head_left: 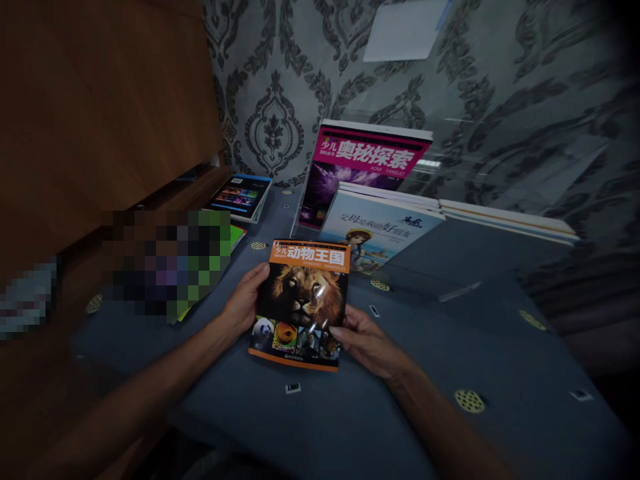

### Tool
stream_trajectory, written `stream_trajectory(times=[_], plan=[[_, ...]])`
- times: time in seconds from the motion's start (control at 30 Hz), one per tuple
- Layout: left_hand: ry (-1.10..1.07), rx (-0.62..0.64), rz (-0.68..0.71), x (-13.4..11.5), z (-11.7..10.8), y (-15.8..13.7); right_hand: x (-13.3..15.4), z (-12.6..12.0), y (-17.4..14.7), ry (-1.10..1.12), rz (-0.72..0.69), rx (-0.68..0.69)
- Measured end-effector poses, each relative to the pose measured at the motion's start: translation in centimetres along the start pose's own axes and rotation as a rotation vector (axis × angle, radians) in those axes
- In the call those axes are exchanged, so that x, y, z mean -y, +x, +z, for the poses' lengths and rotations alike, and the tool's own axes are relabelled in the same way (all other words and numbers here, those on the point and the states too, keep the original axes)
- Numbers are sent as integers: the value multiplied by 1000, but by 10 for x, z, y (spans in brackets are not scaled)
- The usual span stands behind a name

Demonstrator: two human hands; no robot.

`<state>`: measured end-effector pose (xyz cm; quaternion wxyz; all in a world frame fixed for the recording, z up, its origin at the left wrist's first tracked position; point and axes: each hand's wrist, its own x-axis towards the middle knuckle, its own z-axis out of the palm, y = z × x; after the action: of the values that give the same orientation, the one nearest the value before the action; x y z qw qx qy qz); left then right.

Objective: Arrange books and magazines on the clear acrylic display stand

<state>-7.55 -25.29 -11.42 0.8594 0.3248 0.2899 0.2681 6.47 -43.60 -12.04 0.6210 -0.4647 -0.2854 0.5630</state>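
Note:
An orange-edged book with a lion on its cover is held up over the table, cover facing me. My left hand grips its left edge, and my right hand holds the lower right edge with the thumb on the front. The fingers behind the book are hidden. Just beyond it, a clear stand holds several books upright. Among them are a pink and purple book at the back and a light blue book with a girl on its cover in front.
A black-backed book lies at the far left of the table. Nearer, a green-edged item is partly blurred out. A wooden cabinet borders the left side. White paper hangs on the patterned wall.

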Motion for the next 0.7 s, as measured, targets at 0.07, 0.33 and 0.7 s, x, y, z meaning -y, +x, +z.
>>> stream_trajectory(times=[0.07,0.33,0.7], plan=[[-8,-7,-7,-1,1,0,1,1,0,14,4,11],[-16,21,-55,-4,7,-5,-1,-2,0,18,16,-19],[-35,46,-44,0,1,-3,-2,2,2,169,21,-134]])
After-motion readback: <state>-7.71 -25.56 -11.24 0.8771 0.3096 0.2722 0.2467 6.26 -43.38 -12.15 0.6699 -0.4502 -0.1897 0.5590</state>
